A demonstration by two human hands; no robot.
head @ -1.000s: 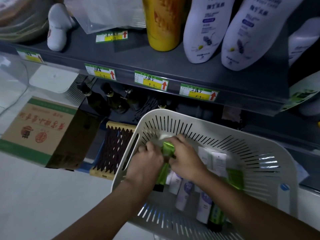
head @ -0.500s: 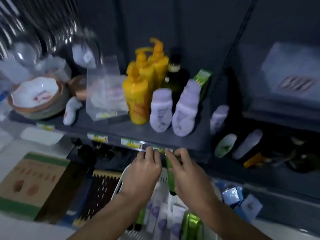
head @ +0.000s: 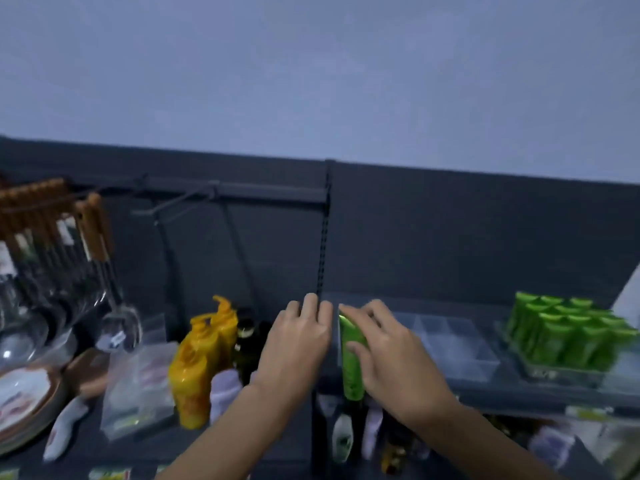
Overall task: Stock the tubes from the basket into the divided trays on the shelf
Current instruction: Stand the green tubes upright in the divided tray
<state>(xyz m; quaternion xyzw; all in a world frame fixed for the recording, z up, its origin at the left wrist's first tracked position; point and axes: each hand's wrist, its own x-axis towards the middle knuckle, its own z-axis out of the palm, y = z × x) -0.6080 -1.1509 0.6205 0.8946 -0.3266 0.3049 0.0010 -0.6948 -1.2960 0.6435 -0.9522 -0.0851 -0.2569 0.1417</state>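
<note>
Green tube (head: pixel 351 362) upright in my right hand (head: pixel 391 355), at the left edge of the clear tray (head: pixel 460 344).
Thumb and fingers wrap its middle; my left hand (head: pixel 298 344) hovers beside, fingers loose, empty. It seems light, soft and slick, so I'd hold the middle gently.

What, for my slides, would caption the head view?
Right hand holds a green tube before the clear divided tray; left hand open beside it.

The right of the hands (head: pixel 391 358) partly covers the green tube (head: pixel 350 374); the left edge crops the plates (head: pixel 24 400).
</note>
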